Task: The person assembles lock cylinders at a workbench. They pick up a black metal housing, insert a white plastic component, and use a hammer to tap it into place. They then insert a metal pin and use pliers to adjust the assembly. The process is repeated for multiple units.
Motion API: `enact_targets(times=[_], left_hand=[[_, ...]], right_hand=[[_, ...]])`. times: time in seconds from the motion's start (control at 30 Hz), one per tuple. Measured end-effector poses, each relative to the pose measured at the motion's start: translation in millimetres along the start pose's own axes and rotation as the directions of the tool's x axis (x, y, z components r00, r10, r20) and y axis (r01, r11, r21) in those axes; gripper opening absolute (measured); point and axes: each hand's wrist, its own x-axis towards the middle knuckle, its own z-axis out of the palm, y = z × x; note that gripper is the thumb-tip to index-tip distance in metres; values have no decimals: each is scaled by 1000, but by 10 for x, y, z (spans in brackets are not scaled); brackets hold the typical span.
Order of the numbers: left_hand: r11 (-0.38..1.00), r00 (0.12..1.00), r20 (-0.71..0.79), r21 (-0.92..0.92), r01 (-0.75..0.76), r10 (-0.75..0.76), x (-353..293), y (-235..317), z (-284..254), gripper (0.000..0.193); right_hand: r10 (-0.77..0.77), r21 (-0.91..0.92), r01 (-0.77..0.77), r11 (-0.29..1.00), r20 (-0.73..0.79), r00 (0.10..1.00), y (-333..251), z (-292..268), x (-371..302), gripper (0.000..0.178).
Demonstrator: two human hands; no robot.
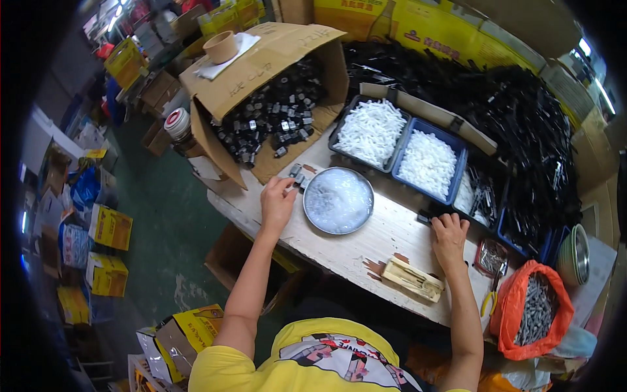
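My left hand (277, 206) is at the left of a round metal dish (339, 200) of whitish, glossy jelly-like stuff. Its thumb and fingertips are pinched together at a couple of small grey metal blocks (298, 175) beside the rim. Across the table, my right hand (449, 240) rests with curled fingers on a short black strip-like piece (424, 218), which sticks out past the fingertips; the rest is hidden. A pale grooved wooden block (412, 279) lies nearer me, between the dish and my right forearm.
A tipped cardboard box (255, 68) spills black-and-silver parts. Trays of white plastic pieces (428, 163) and a heap of long black pieces (457, 91) fill the back. On the right are yellow-handled scissors (488, 304), an orange bag (501, 320) of grey parts and stacked bowls (575, 255).
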Motion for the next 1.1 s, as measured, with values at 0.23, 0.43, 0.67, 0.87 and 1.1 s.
enact_targets(times=[0.23, 0.43, 0.67, 0.87, 1.1], left_hand=[[972, 952, 308, 225, -70, -3, 218, -99, 43, 33], [985, 887, 452, 172, 16, -93, 80, -108, -224, 29], [968, 948, 310, 249, -10, -70, -49, -39, -383, 32], [990, 957, 289, 134, -50, 9, 295, -288, -351, 31], [973, 922, 387, 213, -89, 0, 369, -480, -410, 21]], right_hand=[[-36, 171, 42, 984, -39, 999, -414, -492, -156, 25], [-34, 131, 19, 991, 109, 993, -641, -747, -706, 32], [-114, 163, 97, 982, 97, 989, -774, -606, -747, 35], [-162, 206, 132, 969, 133, 978, -789, -592, -703, 32], [-168, 310, 93, 946, 225, 960, -662, -551, -662, 24]])
